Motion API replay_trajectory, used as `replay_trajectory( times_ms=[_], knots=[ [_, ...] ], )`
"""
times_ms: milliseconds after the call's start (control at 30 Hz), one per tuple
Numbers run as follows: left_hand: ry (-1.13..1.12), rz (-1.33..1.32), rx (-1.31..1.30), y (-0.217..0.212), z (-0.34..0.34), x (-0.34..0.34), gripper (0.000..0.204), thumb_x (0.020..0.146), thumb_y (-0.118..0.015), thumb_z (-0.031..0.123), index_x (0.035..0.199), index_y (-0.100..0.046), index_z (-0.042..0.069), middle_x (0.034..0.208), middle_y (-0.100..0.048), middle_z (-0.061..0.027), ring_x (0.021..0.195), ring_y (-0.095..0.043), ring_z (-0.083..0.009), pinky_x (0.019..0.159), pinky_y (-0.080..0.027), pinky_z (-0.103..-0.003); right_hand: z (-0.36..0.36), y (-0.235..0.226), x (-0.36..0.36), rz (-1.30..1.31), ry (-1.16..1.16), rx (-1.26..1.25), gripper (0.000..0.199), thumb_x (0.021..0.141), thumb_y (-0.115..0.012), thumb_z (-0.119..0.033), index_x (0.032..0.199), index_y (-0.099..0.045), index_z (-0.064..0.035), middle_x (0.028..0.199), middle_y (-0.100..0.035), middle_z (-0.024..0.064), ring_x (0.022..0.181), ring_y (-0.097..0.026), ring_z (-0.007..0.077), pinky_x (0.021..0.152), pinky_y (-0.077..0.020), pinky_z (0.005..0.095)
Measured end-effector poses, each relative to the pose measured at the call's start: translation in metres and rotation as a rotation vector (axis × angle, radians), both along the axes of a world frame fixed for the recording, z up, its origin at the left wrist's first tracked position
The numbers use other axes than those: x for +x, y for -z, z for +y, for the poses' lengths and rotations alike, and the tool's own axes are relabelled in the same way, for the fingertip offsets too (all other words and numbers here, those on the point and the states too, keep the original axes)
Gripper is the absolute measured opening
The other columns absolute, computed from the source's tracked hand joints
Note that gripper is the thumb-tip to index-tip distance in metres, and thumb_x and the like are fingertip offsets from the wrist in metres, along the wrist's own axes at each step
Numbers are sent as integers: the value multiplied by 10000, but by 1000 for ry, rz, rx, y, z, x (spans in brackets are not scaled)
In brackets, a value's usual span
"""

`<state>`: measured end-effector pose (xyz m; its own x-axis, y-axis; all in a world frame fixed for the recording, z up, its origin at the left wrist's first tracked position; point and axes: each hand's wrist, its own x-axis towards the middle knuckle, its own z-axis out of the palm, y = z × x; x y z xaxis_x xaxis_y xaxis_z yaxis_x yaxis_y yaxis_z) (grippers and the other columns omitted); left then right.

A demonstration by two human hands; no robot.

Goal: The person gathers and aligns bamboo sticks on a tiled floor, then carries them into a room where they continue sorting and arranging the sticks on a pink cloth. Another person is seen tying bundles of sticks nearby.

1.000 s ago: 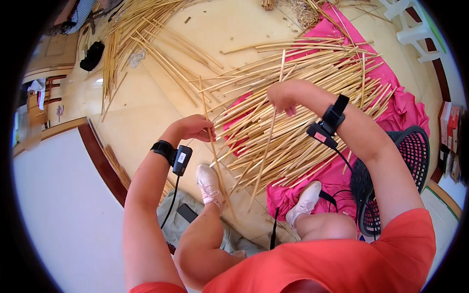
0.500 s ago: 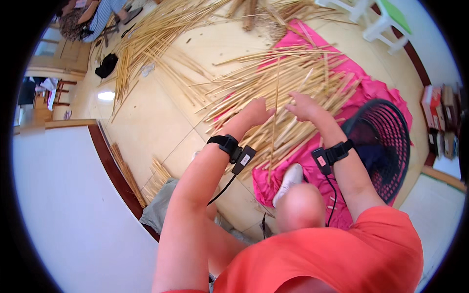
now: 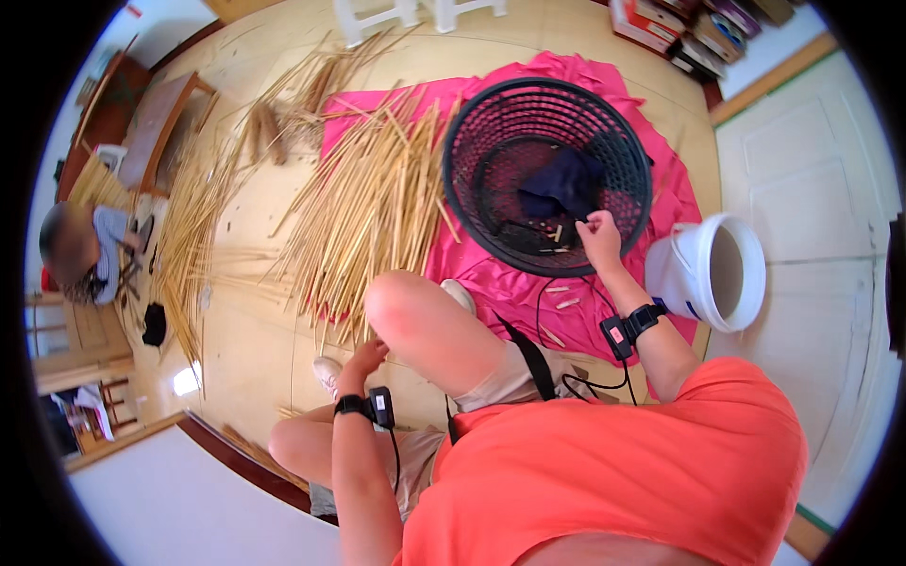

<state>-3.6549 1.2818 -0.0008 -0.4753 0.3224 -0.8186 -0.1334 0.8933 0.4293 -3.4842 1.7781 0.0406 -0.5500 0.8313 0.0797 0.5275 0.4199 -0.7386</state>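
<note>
My right hand reaches over the near rim of a large dark plastic basket, its fingers drawn together in a pinch. Whatever lies between those fingertips is too small to make out. Inside the basket are a dark blue cloth and a few short pale pieces. Beside my bent knee, my left hand hangs low with its fingers partly hidden. Left of the basket, a broad heap of thin straw-coloured stalks lies on a pink cloth.
A white bucket stands right of the basket. More stalks spread across the tiled floor at left, where another person sits. White stool legs and stacked boxes are at the far side.
My view has swung right, bringing the basket to the middle and the bucket into sight. Both hands have left the stalks: the right went to the basket, the left down beside my knee.
</note>
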Motion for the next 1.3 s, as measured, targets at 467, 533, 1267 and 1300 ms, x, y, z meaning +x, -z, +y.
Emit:
replay_trajectory(
  times_ms=[467,533,1267,1300],
  knots=[
    [302,246,114,51,-74,65,380,648,-672,-33,1017,-620,42,969,-641,-166,891,-605,-311,743,-487,-390,-35,82,31,671,364,-1514,280,782,-660,-186,968,-533,-21,862,-570,107,787,-568,263,707,-505,412],
    [614,299,124,43,-51,68,359,640,-676,-32,988,-625,38,949,-644,-164,875,-609,-307,724,-490,-392,-14,105,47,736,434,-1488,193,775,-603,-98,928,-520,-14,816,-556,115,741,-569,274,703,-513,419],
    [4,196,77,98,-4,49,417,830,-576,335,1100,-595,17,1014,-638,-219,963,-611,-343,858,-471,-409,73,111,18,1023,607,-1359,211,886,-555,-168,992,-551,15,1008,-608,149,971,-575,257,881,-504,357],
    [16,276,118,122,-28,50,423,827,-578,327,1121,-579,22,1026,-629,-226,972,-603,-351,862,-468,-415,49,103,5,980,525,-1465,289,899,-539,-226,1063,-528,12,1041,-586,153,979,-580,264,862,-516,349]
  ],
)
